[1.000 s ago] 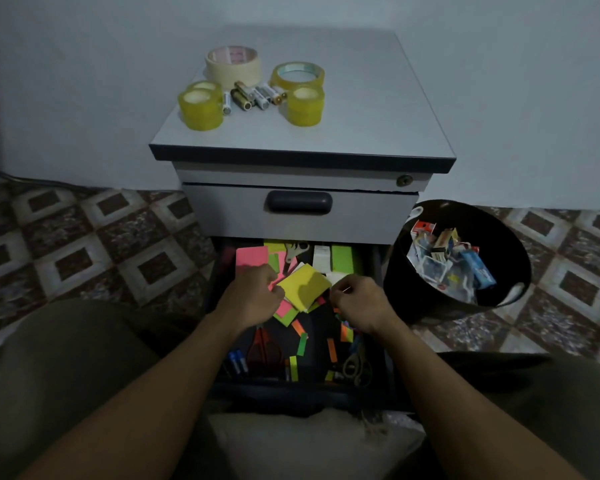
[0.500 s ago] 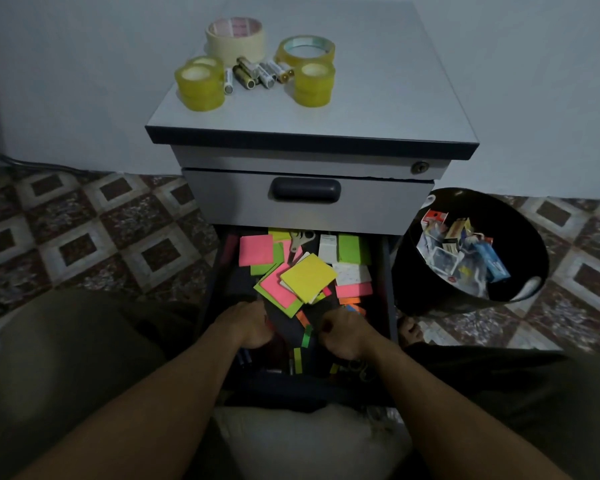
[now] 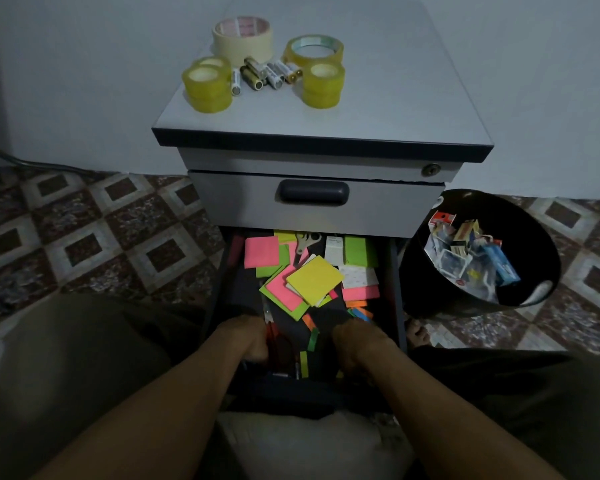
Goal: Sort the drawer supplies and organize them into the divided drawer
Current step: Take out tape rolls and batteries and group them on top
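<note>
far on the grey cabinet top (image 3: pixel 378 109), left to right: stacked yellow tape rolls (image 3: pixel 207 84), wide cream masking-tape roll (image 3: pixel 242 38), small cylindrical batteries (image 3: pixel 265 73) lying loose, clear tape ring (image 3: pixel 314 50), second yellow tape stack (image 3: pixel 323 85). these read as already pulled out and grouped. below them the dark open lower drawer (image 3: pixel 219 296) is a jumble and no divider is visible from here, so i'd call the sort early. left hand (image 3: pixel 246 337) sits knuckles-up at the drawer's near left, fingers curled down out of sight. can't tell if they pinch anything. just right of it is what looks like red-handled scissors (image 3: pixel 278 342), long axis near-to-far, blades pointing far, handles at the near end beside the left fingers. so the left hand is the nearer one for that grab, and it would come up handle-first. farther in, well apart from both hands: pink square sticky pad (image 3: pixel 261 251), yellow square sticky pad (image 3: pixel 315 280) lying diamond-wise on top of the pile, green square sticky pad (image 3: pixel 360 251). thin coloured paper strips (image 3: pixel 312 341) lie between the hands. right hand (image 3: pixel 357 344) mirrors the left at the near right, fingers tucked under, grip hidden, can't tell. far right on the tiled floor (image 3: pixel 118 237), a black round bin (image 3: pixel 423 271) holds crumpled packaging (image 3: pixel 465 258).
</note>
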`<action>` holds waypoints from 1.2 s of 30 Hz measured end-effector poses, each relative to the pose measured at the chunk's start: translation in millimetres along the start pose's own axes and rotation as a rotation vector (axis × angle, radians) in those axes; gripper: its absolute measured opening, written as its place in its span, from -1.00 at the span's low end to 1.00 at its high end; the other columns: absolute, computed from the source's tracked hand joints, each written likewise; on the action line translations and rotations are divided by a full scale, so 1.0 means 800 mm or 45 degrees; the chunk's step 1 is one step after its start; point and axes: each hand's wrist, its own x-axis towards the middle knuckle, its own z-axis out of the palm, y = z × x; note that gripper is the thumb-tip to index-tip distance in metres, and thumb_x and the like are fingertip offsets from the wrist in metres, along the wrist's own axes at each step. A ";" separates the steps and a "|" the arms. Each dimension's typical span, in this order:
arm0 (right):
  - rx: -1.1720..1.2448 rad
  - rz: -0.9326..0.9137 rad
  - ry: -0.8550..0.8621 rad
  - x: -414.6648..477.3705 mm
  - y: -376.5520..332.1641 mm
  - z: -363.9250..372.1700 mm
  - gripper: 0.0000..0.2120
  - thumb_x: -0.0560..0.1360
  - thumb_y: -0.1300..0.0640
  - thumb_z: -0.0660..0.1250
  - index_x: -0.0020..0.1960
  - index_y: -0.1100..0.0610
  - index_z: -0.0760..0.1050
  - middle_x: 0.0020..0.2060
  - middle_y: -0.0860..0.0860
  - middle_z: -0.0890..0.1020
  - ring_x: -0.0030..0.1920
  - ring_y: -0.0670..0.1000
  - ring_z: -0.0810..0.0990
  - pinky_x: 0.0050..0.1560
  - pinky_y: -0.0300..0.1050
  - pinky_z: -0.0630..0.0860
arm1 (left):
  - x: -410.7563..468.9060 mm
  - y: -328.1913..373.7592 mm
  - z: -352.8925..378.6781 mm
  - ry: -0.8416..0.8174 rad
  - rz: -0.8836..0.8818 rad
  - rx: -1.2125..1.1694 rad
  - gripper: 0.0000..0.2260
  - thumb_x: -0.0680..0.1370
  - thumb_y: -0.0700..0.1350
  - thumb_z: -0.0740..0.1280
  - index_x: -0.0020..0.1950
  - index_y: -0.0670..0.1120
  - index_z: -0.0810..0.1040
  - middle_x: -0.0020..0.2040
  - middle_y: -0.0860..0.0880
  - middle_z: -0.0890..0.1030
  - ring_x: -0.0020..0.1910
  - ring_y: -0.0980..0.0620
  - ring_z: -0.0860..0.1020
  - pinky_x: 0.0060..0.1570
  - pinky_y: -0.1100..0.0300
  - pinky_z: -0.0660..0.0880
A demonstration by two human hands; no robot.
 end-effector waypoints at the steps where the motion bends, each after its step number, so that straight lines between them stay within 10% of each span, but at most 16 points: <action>1: -0.014 -0.008 -0.035 0.000 0.003 0.000 -0.64 0.54 0.22 0.33 0.32 0.25 0.46 0.28 0.20 0.54 0.31 0.23 0.50 0.22 0.13 0.53 | 0.001 0.001 0.002 -0.017 0.012 0.049 -0.74 0.56 -0.18 0.36 0.24 -0.18 0.58 0.18 -0.14 0.60 0.13 -0.09 0.60 0.03 0.17 0.54; 36: 0.141 -0.122 -0.063 -0.001 0.004 0.010 -0.67 0.53 0.15 0.33 0.28 0.17 0.53 0.18 0.18 0.61 0.19 0.21 0.59 0.09 0.09 0.59 | 0.011 -0.004 0.006 -0.131 0.123 0.105 -0.71 0.55 -0.10 0.36 0.21 -0.21 0.60 0.15 -0.17 0.60 0.10 -0.12 0.59 -0.07 0.20 0.48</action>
